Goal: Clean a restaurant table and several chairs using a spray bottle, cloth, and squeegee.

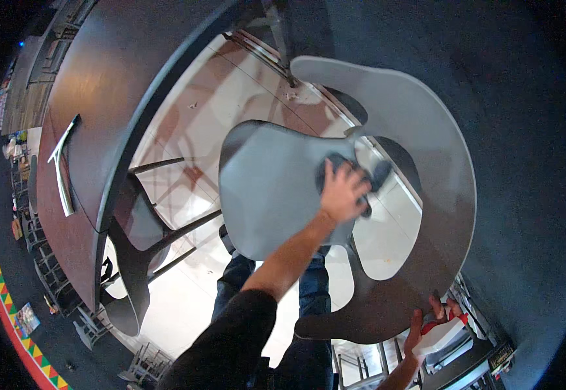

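Observation:
In front of me stands a grey moulded chair, its smooth seat (268, 185) facing up and its wide curved backrest (444, 161) wrapping around on the right. My left hand (344, 192) presses a dark cloth (334, 163) onto the right part of the seat, near the opening below the backrest. Hand and cloth are blurred. At lower right, my right hand (417, 329) grips a white spray bottle (441, 336) with a red spray head, close by the backrest's outer edge. Part of that hand is hidden behind the bottle.
A dark wooden table (112, 63) curves along the left, carrying a Y-shaped shiny metal object (61, 165). Beneath its edge is another dark chair (136, 273). My legs (314, 282) stand on the pale tiled floor (180, 302). More chairs (149, 365) appear towards the bottom left.

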A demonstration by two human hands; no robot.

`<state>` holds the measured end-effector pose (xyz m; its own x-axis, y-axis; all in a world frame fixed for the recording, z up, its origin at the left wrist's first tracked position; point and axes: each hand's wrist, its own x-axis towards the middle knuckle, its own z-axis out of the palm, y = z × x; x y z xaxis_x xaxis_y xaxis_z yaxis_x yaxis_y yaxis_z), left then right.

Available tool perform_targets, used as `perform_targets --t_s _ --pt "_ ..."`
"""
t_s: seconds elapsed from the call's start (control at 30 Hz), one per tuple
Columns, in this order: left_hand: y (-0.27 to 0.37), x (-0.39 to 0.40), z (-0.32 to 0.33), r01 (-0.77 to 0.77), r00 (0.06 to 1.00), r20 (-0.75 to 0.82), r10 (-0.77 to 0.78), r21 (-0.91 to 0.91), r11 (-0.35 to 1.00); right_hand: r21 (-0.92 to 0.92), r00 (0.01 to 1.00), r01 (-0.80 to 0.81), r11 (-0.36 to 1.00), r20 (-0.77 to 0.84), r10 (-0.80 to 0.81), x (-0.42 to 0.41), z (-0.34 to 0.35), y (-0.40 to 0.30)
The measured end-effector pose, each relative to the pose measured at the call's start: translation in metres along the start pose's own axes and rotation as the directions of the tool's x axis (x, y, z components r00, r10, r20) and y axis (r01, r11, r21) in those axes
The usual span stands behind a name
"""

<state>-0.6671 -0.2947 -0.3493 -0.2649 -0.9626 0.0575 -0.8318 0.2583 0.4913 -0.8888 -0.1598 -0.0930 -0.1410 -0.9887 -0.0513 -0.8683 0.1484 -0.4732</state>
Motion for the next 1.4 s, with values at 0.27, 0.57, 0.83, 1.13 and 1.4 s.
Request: perform_targets --t_s 0.27,0.57,0.83,1.13,1.4 --pt "-0.11 -0.023 -0.054 0.027 0.994 -0.107 -0.031 -0.035 0.999 -0.129 0.997 0.069 0.989 -0.024 -0.073 -0.006 0.007 0.008" --pt "-0.149 -0.1 -0.099 0.473 0.8 -0.448 -0.4 0.061 0.879 0.028 0.971 -0.051 0.998 -0.231 0.056 -0.018 0.026 0.01" --pt "-0.038 -0.263 -0.042 0.469 0.882 -0.081 -0.463 0.093 0.878 -0.102 0.984 -0.042 0.994 -0.179 0.024 -0.02 0.026 0.002" --pt "0.032 -0.043 0.013 -0.032 0.996 0.084 0.039 -0.082 0.996 0.109 0.966 -0.037 0.993 -0.25 0.064 -0.016 0.032 0.002" --pt "-0.077 0.041 -0.034 0.213 0.903 -0.387 -0.186 0.026 0.977 0.012 0.991 -0.02 1.0 -0.129 0.022 -0.028 0.03 0.026"
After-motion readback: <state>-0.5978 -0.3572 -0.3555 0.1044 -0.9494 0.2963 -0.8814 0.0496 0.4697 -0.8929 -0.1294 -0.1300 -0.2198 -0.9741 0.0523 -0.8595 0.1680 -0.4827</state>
